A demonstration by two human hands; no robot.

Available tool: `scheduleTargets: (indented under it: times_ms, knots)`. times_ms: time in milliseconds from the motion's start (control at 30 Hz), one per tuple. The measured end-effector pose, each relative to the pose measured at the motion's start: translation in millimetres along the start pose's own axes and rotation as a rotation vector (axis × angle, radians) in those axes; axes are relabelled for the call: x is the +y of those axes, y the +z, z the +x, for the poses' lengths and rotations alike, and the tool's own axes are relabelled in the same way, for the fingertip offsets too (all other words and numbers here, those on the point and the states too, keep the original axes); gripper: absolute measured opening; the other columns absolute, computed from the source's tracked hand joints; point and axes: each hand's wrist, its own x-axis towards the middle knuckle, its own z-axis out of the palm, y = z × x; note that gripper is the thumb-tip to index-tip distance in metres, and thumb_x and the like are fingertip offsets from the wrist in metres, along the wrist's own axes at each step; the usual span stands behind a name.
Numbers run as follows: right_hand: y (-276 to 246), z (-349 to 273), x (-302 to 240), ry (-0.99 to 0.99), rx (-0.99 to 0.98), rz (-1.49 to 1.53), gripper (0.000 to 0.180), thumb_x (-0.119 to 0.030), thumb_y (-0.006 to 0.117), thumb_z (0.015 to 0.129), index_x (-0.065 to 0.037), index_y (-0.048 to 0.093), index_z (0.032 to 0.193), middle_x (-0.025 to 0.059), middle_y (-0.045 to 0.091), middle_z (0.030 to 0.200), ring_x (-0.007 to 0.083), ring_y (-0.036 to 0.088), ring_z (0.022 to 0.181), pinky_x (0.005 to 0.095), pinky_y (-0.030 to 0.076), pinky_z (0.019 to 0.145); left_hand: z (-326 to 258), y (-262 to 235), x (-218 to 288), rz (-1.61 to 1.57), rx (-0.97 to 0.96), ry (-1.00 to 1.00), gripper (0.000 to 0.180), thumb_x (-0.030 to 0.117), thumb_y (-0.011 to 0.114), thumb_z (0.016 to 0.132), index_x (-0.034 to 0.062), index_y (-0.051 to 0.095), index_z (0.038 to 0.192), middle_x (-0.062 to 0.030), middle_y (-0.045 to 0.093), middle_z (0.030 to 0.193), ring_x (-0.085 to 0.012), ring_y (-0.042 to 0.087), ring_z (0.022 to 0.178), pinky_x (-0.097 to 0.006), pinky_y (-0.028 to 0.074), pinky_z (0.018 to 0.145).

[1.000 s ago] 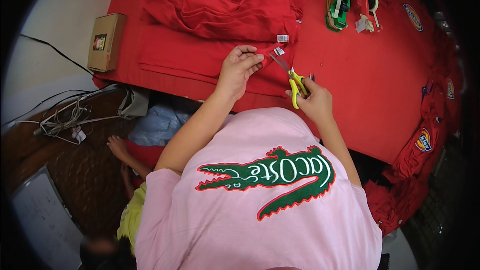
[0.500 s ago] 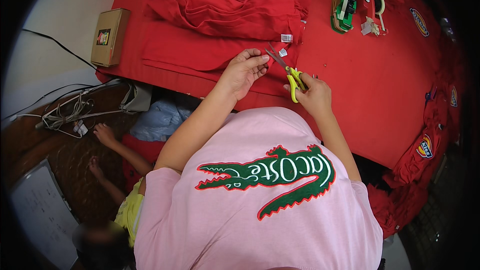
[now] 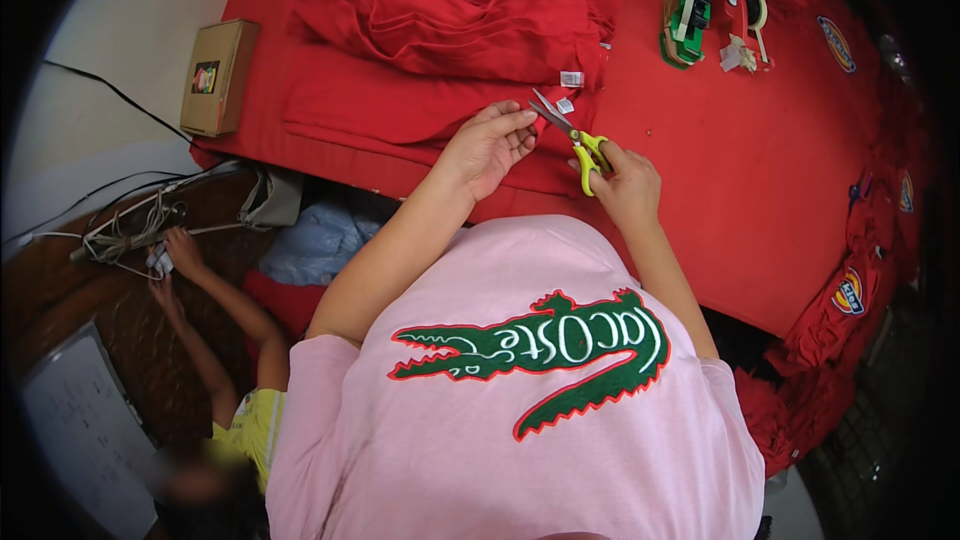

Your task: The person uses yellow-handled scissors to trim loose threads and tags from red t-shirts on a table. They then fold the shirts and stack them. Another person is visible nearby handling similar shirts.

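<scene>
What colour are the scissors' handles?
The scissors' handles are bright yellow-green, best seen in the head view.

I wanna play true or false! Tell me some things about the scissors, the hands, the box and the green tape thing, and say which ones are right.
1. The right hand holds the scissors. True.
2. The scissors' handles are blue. False: they are yellow-green.
3. The left hand is near the blades. True.
4. The green tape dispenser is left of the cardboard box. False: it is to the box's right.
</scene>
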Motion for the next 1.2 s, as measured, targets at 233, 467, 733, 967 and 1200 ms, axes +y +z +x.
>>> scheduleTargets:
  times_ms: [233, 467, 733, 967, 1200]
  knots:
    - [5, 0, 4, -0.002, -0.035, -0.009, 0.024, -0.030, 0.078, 0.078, -0.011, 0.067, 0.088, 0.0064, 0.059, 0.063, 0.0269, 0.060, 0.060, 0.0426, 0.048, 0.059, 0, -1, 1, -0.008, -0.022, -0.017, 0.017, 0.002, 0.072, 0.092, 0.0134, 0.063, 0.102, -0.0027, 0.072, 0.095, -0.0152, 0.067, 0.086, -0.032, 0.055, 0.085]
    - [13, -4, 15, -0.032, 0.042, -0.045, 0.025, -0.026, 0.083, 0.077, -0.009, 0.070, 0.088, 0.0060, 0.058, 0.061, 0.0254, 0.058, 0.057, 0.0400, 0.047, 0.058, 1, -3, 2, -0.016, -0.031, -0.014, 0.017, 0.003, 0.072, 0.092, 0.0134, 0.062, 0.101, -0.0024, 0.072, 0.096, -0.0150, 0.067, 0.088, -0.031, 0.054, 0.086]
    - [9, 9, -1, 0.514, -0.046, 0.756, 0.031, -0.037, 0.076, 0.093, -0.008, 0.065, 0.087, 0.0011, 0.060, 0.067, 0.0076, 0.057, 0.060, 0.0271, 0.045, 0.054, -3, -1, 3, 0.020, -0.026, 0.015, 0.019, 0.006, 0.075, 0.090, 0.0135, 0.061, 0.101, -0.0031, 0.071, 0.097, -0.0137, 0.066, 0.088, -0.030, 0.054, 0.083]
    - [20, 38, -42, 0.561, -0.130, 1.061, 0.025, -0.014, 0.082, 0.088, -0.009, 0.061, 0.099, -0.0062, 0.054, 0.086, 0.0042, 0.051, 0.075, 0.0225, 0.042, 0.064, -9, -12, -35, 0.242, -0.132, -0.135, 0.023, 0.008, 0.078, 0.085, 0.0101, 0.060, 0.100, -0.0091, 0.073, 0.093, -0.0162, 0.070, 0.085, -0.028, 0.052, 0.073]
    - [13, 19, -35, 0.694, -0.115, 1.255, 0.031, -0.004, 0.078, 0.084, -0.012, 0.058, 0.107, -0.0053, 0.053, 0.090, 0.0052, 0.054, 0.067, 0.0273, 0.058, 0.063, -9, -78, 6, -0.076, -0.073, -0.184, 0.059, 0.050, 0.071, 0.093, 0.0041, 0.060, 0.127, -0.0157, 0.070, 0.120, -0.0275, 0.071, 0.105, -0.038, 0.056, 0.091]
